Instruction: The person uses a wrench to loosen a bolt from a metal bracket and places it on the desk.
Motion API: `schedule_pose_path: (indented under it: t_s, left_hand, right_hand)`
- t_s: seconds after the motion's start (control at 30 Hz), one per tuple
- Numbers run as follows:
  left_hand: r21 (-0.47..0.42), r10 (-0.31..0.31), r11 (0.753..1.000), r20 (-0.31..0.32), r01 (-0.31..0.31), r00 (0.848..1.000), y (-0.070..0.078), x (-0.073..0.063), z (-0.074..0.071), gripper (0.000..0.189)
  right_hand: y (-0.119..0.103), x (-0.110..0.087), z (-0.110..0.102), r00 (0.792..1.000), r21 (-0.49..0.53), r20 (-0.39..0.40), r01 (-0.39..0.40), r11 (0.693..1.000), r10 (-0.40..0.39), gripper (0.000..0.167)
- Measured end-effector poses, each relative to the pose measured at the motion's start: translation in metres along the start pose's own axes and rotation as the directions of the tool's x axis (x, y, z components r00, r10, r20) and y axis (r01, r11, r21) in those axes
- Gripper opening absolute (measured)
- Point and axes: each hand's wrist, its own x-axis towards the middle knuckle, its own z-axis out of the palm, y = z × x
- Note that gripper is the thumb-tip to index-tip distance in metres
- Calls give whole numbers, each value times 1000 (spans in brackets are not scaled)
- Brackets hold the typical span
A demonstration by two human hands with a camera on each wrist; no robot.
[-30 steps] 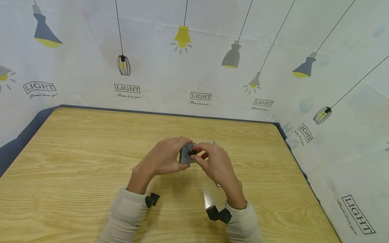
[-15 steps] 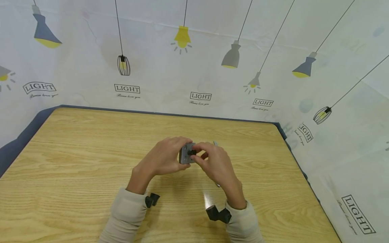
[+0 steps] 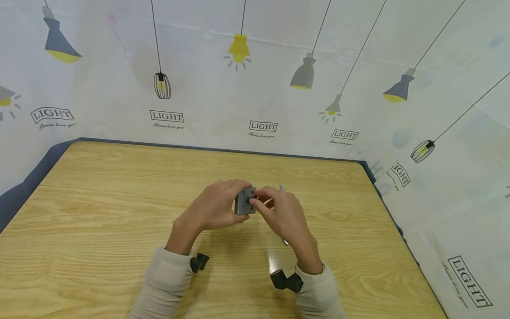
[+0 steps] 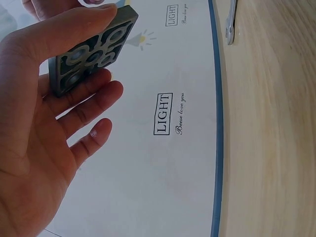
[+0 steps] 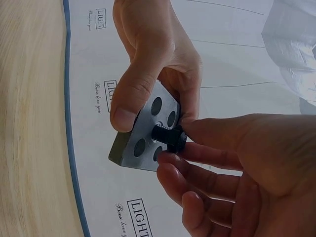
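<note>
1. L hand [image 3: 217, 204] is clamped on a grey metal plate [image 5: 146, 126], thumb on 1 edge & fingers opp.; in the L wrist view its lower fingers stick out loosely past the plate.
2. R hand [image 3: 283, 217] pinches the head of a black bolt [image 5: 174, 139] btwn thumb & fingertips; its other fingers are curled loosely, just beside the plate.
3. Plate is up off the table [image 3: 119, 199], tilted, btwn the 2 hands, w/ its holed face twd the R hand.
4. Bolt sits at the ctr of that face, w/ 4 holes showing around it. Thread shows btwn bolt head & plate; can't tell how deep the tip goes.
5. Plate's other face, per L wrist view, has recesses & raised rings.
6. Silver tool [image 4: 230, 32] lies on the table, partly hidden by the R hand in the head view; 2 bits of it show.
7. Both arms: beige sleeves [image 3: 169, 277], each w/ a blk. device [image 3: 287, 281] at the cuff.
8. Table is lt. wood, dk. blue edging [image 4: 219, 123] along the back; white backdrop [image 3: 199, 88] behind, printed w/ hanging lamps & "LIGHT".
</note>
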Motion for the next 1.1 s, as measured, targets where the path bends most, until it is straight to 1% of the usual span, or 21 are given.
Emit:
schedule_pose_path:
  t_s: [0.4, 0.83, 1.1]
  left_hand:
    - [-3, 1, 1000, 2, -1, 1000, -1, 0, 1, 68]
    - [-10, 8, 1000, -4, -8, 1000, -2, 0, 1, 66]
    - [-7, 9, 1000, -6, -9, 1000, -2, 0, 1, 66]
  right_hand:
    - [-1, 0, -1, 1000, -9, 5, 25, 1000, -25, 18]
    - [-2, -1, -2, 999, 0, 3, 34, 999, -34, 20]
    - [-2, -2, -2, 998, -2, -7, 59, 998, -59, 21]
